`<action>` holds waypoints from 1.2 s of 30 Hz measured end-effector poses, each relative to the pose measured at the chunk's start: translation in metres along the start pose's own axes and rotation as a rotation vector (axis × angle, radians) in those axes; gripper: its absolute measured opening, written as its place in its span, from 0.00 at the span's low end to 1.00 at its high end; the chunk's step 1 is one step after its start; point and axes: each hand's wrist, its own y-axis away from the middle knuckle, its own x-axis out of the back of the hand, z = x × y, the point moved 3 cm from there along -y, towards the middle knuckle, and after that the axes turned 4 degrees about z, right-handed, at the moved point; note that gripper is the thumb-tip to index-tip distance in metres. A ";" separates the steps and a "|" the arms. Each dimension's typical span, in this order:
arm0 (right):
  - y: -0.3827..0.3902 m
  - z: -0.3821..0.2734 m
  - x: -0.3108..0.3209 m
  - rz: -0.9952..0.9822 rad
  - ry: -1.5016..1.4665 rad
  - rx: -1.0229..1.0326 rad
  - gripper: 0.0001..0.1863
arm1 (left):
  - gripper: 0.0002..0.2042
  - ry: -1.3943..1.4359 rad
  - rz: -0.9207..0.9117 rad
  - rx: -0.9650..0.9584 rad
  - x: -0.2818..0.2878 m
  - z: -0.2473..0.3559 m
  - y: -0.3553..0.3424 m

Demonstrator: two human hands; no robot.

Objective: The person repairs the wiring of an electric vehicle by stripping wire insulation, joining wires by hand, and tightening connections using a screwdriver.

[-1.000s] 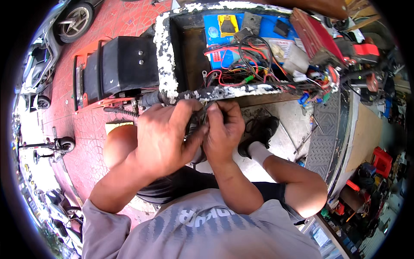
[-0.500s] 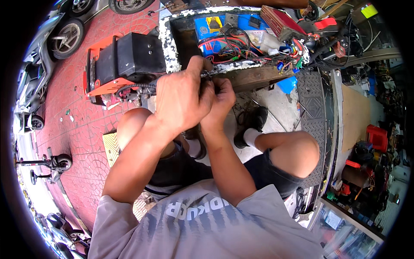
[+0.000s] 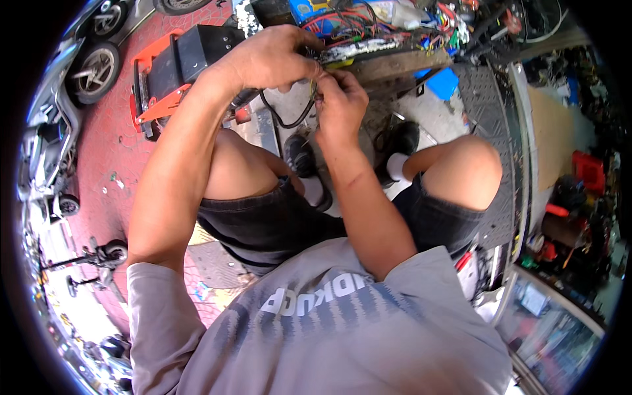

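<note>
Head view: fingertips point(image 3: 309, 68) bunch beside the flaky-painted rail point(image 3: 368, 46)

Left hand point(image 3: 273, 58) and right hand point(image 3: 341, 102) curl narrowly together; what they grip, I cannot tell. Black cable point(image 3: 284, 125) loops near them, below the rail; tangled wires point(image 3: 349, 23) lie beyond it, a black casing point(image 3: 204, 45) left of it.

One head-worn fisheye looks down from close above the grey shirt point(image 3: 309, 336), its warped rim perhaps unreliable.

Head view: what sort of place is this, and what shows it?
Probably a street-side repair shop for small vehicles: exposed coloured wires at the top, a motorbike parked on red paving at left, a glass cabinet at lower right.
</note>
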 end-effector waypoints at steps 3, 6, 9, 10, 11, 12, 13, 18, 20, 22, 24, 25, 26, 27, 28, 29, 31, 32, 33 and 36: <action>0.002 -0.003 -0.005 0.017 -0.102 -0.049 0.05 | 0.24 0.035 -0.026 0.052 0.001 0.007 0.003; 0.001 0.003 0.000 0.053 -0.115 -0.053 0.06 | 0.21 -0.044 0.021 0.096 0.000 -0.002 -0.006; 0.000 0.002 -0.008 0.084 -0.097 0.051 0.08 | 0.19 0.006 0.099 0.192 0.001 -0.007 -0.010; 0.001 0.002 -0.008 0.112 -0.052 0.083 0.08 | 0.19 0.017 0.104 0.184 -0.001 -0.004 -0.011; 0.001 0.002 -0.007 0.140 -0.007 0.114 0.09 | 0.19 0.029 0.110 0.175 -0.003 -0.002 -0.010; 0.001 0.002 -0.007 0.166 0.039 0.144 0.09 | 0.18 0.041 0.118 0.168 -0.004 0.001 -0.009; 0.001 0.002 -0.006 0.199 0.088 0.199 0.10 | 0.18 0.012 0.115 0.168 -0.006 0.007 -0.006; 0.003 0.003 -0.009 0.255 0.313 0.362 0.11 | 0.15 0.057 0.141 0.184 -0.012 0.011 -0.008; 0.005 0.000 -0.009 0.250 0.337 0.404 0.11 | 0.15 0.155 0.125 0.172 -0.012 0.008 -0.009; 0.007 -0.002 -0.009 0.229 0.345 0.392 0.10 | 0.10 0.187 0.130 0.151 -0.013 0.007 -0.011; 0.009 -0.005 -0.009 0.205 0.350 0.394 0.10 | 0.08 0.177 0.121 0.148 -0.014 0.005 -0.014; 0.008 -0.002 -0.009 0.197 0.351 0.433 0.10 | 0.08 0.170 0.111 0.153 -0.014 0.007 -0.014; 0.006 0.001 -0.009 0.189 0.351 0.472 0.10 | 0.08 0.176 0.115 0.151 -0.013 0.007 -0.014; 0.005 0.004 -0.008 0.182 0.352 0.511 0.10 | 0.08 0.182 0.119 0.150 -0.012 0.006 -0.014; 0.006 0.003 -0.008 0.166 0.327 0.492 0.09 | 0.09 0.185 0.116 0.149 -0.013 0.006 -0.013; 0.007 0.001 -0.009 0.151 0.302 0.472 0.09 | 0.10 0.171 0.128 0.161 -0.013 0.007 -0.012; 0.008 0.000 -0.007 0.132 0.262 0.443 0.08 | 0.12 0.142 0.154 0.180 -0.011 0.013 -0.009; 0.007 0.001 -0.007 0.129 0.247 0.433 0.08 | 0.13 0.122 0.145 0.193 -0.010 0.012 -0.010; 0.006 0.002 -0.006 0.125 0.233 0.423 0.07 | 0.14 0.102 0.137 0.205 -0.007 0.009 -0.013; 0.010 -0.003 -0.004 0.115 0.238 0.383 0.07 | 0.16 0.061 0.116 0.220 -0.001 0.002 -0.018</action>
